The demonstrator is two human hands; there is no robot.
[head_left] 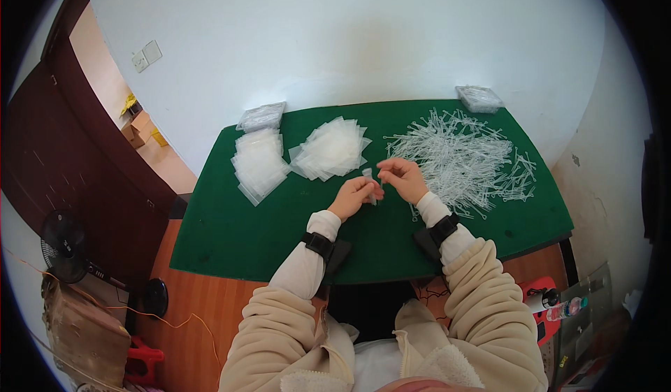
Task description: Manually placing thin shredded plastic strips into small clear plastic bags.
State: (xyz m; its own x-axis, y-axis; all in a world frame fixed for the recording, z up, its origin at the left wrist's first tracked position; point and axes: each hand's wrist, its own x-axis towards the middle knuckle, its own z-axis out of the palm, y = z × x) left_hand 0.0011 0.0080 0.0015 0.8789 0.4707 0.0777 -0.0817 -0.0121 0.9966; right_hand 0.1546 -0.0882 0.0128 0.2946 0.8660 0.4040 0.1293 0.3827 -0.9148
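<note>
Over the middle of the green table (244, 245), my left hand (351, 198) grips a small translucent plastic bag (368, 174), which looks bunched between thumb and fingers. Close beside its upper end is my right hand (407, 178), with thumb and forefinger brought together; anything in that pinch is too small to make out. Just right of that hand spreads a large heap of thin clear plastic sticks with looped ends (454, 156). Beyond my left hand lies a loose pile of flat translucent bags (331, 149).
Another fanned pile of bags (258, 167) lies at the left, with a wrapped bundle (262, 116) behind it. A second bundle (479, 98) sits at the far right corner, by the white wall (335, 35). A black fan (64, 245) and cardboard box (84, 332) stand on the left.
</note>
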